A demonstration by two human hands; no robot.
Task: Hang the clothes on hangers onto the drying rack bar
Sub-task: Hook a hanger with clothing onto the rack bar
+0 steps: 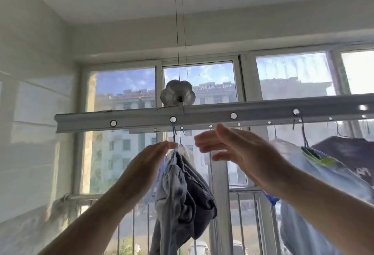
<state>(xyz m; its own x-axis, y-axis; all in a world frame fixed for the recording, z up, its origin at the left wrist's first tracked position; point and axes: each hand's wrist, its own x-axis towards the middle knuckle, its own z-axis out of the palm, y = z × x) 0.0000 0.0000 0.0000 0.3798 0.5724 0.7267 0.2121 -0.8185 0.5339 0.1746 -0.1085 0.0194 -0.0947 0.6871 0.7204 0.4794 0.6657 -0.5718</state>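
Under the bar (202, 116): one grey garment (182, 190) hooked on; left hand (145, 165) fingertips touch its hanger (174, 133), right hand (232, 149) spread, holding nothing.

gap btwn grey garment (182, 190) & blue shirt (323, 175): free | above: rack bar (202, 117) blocks

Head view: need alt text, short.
A person's left hand touches the hanger of a grey garment hooked into a hole in the drying rack bar; the right hand hovers open beside it. More clothes hang to the right, windows behind.
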